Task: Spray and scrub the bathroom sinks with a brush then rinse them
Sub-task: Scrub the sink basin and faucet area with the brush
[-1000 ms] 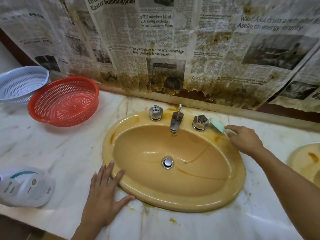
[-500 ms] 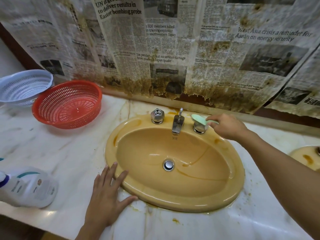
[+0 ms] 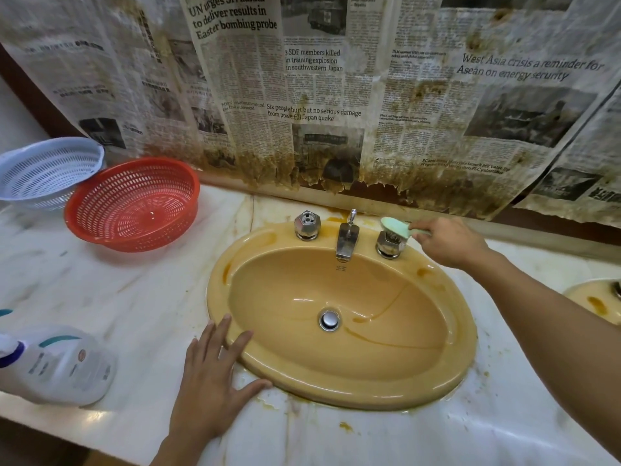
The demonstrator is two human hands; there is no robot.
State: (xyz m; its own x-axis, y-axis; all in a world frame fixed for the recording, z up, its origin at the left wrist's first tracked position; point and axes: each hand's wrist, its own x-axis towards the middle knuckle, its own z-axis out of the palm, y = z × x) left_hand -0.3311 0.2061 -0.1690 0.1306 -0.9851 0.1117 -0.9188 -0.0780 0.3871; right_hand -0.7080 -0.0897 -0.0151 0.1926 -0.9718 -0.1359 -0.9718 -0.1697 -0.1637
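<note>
A yellow oval sink point(image 3: 450, 364) with brown stains is set in a white marble counter point(image 3: 141, 297). At its back stand a chrome spout point(image 3: 347, 237), a left tap knob point(image 3: 307, 225) and a right tap knob point(image 3: 389, 245). My right hand point(image 3: 450, 242) grips the handle of a mint-green brush point(image 3: 396, 227), whose head rests on top of the right knob. My left hand point(image 3: 211, 378) lies flat, fingers spread, on the counter and the sink's front-left rim. A white spray bottle point(image 3: 57, 364) lies on its side at the left edge.
A red colander point(image 3: 134, 206) and a pale blue colander point(image 3: 43, 169) sit at the back left. Stained newspaper point(image 3: 336, 95) covers the wall behind. A second yellow sink point(image 3: 594, 302) shows at the right edge. Brown spots dot the counter near the front rim.
My right hand has carried the brush leftward from the sink's right rim onto the right tap knob. The left hand has stayed put.
</note>
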